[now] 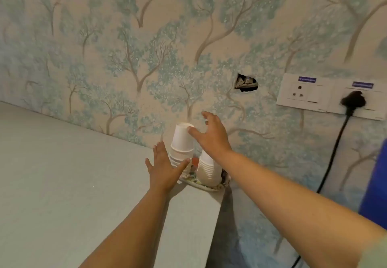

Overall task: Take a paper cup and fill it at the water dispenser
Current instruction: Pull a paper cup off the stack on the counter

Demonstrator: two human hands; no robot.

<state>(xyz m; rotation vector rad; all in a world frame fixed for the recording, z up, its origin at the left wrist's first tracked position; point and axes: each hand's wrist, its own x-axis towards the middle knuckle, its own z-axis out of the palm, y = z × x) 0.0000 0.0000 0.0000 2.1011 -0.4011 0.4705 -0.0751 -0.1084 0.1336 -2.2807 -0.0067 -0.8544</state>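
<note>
right grip spread wide, thumb touching the top paper cup of the far stack on the tray at the counter edge, left grip open, bracing lower cups; light, thin, crushable, best pinched gently round the wall.

We see two cup stacks side by side on a tray at the surface's right rear corner, against the wall.

two stacks of white paper cups stand upside down on a patterned tray at the counter's far corner by the wall. the tall stack has its top cup raised, loose above the rest. the short stack stands just beside it.
</note>
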